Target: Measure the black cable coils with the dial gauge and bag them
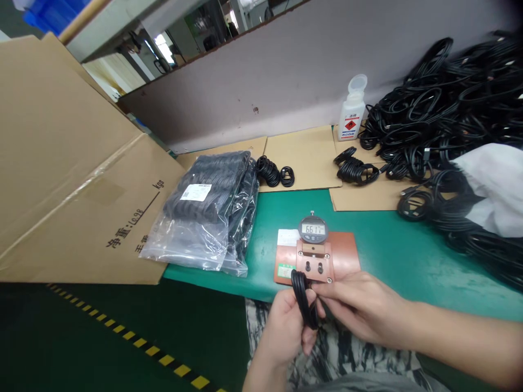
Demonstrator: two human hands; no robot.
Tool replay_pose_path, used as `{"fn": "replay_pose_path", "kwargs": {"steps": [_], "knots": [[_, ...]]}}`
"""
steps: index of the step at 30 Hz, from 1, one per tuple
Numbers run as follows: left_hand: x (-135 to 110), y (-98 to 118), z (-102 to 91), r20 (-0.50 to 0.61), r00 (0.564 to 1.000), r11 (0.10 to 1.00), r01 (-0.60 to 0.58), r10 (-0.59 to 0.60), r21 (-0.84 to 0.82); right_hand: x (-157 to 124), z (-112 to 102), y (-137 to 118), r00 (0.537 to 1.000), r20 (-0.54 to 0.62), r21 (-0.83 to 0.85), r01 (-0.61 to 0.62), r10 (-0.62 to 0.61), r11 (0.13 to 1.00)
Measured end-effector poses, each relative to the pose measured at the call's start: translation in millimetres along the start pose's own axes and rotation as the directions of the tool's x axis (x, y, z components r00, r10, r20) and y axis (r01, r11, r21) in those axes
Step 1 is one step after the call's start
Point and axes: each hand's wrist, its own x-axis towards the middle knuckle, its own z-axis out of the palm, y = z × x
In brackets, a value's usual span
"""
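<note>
Coiled black cable [300,296], lower centre: left hand [285,325], fingers closed round it; right hand [363,305], fingers pinched, seemingly on its end. Bagged coils [218,202], left of centre: packed. Cable pile [443,109], upper right: unbagged.

Place: a factory workshop, as is shown by the fittings and goods.
Worktop [392,239]: covered in green, partly overlaid with cardboard sheets [302,160].
Gauge [314,230]: digital, mounted on a reddish-brown plate [346,250].
Cable heap [461,103]: black, coiled, piled up in bulk.
Clear bags [192,239]: filled with dark coils, one labelled.
Carton [61,136]: printed "kgs", with a figure written in by hand.
Bottle [351,114]: marked with a red flame diamond.
Floor [183,321]: dark green, crossed by black-and-yellow tape [167,360].
</note>
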Motion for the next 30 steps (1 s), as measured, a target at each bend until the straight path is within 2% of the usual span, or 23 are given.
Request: {"fn": "replay_pose_path", "kwargs": {"steps": [30], "knots": [[0.2, 1.4, 1.5, -0.015, 1.0, 1.0, 0.007, -0.007, -0.004, 2.2, -0.1, -1.1, 1.0, 0.002, 0.002, -0.016, 0.016, 1.0]]}}
